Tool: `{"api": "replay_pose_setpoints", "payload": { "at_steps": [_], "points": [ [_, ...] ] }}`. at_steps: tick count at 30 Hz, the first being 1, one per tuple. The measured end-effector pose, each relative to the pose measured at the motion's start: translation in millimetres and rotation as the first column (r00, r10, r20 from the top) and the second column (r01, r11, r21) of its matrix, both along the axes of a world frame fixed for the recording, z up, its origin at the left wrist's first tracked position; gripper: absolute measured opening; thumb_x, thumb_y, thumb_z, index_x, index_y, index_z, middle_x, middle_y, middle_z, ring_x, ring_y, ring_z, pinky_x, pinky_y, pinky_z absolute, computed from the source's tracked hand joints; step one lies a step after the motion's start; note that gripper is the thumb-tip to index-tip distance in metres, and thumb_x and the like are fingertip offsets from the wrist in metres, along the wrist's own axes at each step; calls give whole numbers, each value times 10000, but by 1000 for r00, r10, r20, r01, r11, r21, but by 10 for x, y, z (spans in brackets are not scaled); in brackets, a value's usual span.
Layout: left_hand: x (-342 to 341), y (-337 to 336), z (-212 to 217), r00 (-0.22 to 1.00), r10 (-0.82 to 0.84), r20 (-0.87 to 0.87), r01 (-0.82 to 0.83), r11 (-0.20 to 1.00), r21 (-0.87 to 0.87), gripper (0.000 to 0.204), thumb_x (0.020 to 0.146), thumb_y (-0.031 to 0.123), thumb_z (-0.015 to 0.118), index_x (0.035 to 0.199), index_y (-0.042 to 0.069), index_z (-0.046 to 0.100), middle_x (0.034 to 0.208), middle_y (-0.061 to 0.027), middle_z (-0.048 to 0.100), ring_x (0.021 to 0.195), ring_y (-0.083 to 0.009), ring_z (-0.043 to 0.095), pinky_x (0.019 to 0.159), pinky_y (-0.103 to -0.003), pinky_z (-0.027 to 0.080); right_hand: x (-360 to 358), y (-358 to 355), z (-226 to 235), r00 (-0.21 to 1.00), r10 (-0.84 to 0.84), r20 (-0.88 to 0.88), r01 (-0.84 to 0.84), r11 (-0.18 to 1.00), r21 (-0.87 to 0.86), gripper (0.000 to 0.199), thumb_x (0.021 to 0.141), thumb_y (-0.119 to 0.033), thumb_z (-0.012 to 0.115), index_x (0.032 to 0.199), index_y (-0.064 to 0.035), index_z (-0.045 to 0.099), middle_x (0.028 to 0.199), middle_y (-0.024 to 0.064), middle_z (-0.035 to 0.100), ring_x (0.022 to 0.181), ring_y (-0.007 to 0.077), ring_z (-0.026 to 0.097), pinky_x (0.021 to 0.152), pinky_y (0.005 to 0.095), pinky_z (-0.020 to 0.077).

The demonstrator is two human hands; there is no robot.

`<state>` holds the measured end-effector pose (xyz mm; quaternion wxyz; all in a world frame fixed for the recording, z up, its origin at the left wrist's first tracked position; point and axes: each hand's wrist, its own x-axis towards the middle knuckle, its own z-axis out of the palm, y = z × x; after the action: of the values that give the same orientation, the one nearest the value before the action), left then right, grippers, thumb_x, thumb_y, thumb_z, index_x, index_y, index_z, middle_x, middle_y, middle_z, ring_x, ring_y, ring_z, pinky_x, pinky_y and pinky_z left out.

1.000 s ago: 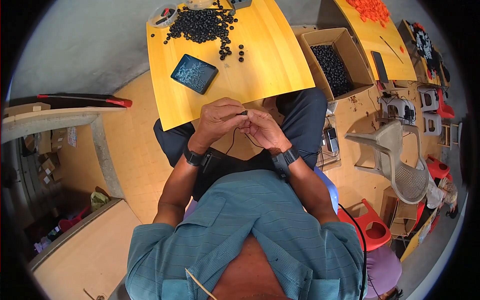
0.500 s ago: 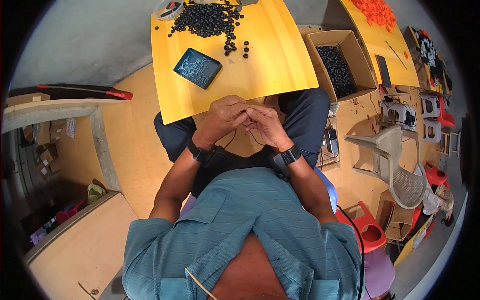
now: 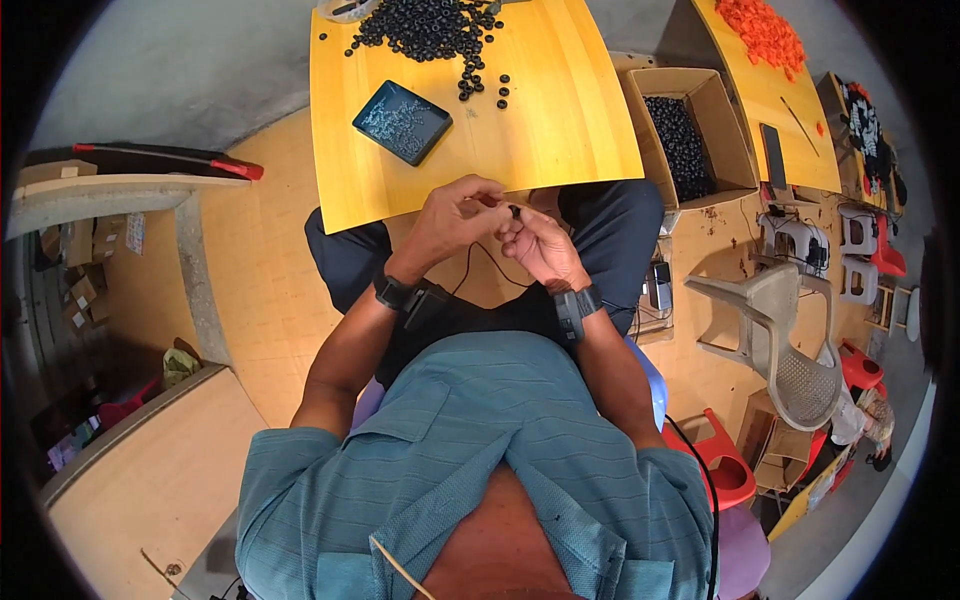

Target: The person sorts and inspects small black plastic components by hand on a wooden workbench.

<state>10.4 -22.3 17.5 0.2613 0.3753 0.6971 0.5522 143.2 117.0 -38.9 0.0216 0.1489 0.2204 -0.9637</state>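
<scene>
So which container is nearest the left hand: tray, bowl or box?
The dark tray with pale pieces, just beyond the left hand; the bowl sits at the table's far left, the box right of the table.

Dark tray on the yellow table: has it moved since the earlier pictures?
No: the dark tray keeps its place on the yellow table; only the whole view has shifted.

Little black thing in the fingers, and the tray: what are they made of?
The little black thing may be plastic or rubber: it's dark, but too small to be sure. The tray looks like smooth plastic: thin rim, rounded corners.
</scene>
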Motion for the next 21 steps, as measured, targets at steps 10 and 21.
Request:
{"api": "replay_pose_setpoints", "payload": {
  "at_steps": [10, 21],
  "points": [
    [273, 304, 177, 982, 154, 113, -136, 980, -148, 281, 911, 232, 641, 889, -46, 679, 712, -103, 668, 658, -111, 616, 590, -280, 487, -59, -48, 65, 997, 19, -75, -12, 996, 86, 181, 981, -128, 569, 1086, 2, 637, 942, 50, 652, 820, 141, 622, 699, 269, 527],
    [410, 299, -142, 929, 312, 200, -341, 932, 127, 188, 874, 111, 599, 825, -54, 675, 660, -79, 649, 623, -99, 598, 567, -263, 474, -47, -153, 71, 999, 20, -36, -9, 958, 286, 176, 973, -104, 571, 1094, -9, 657, 956, 21, 642, 802, 99, 602, 696, 232, 509]
  ]
}}
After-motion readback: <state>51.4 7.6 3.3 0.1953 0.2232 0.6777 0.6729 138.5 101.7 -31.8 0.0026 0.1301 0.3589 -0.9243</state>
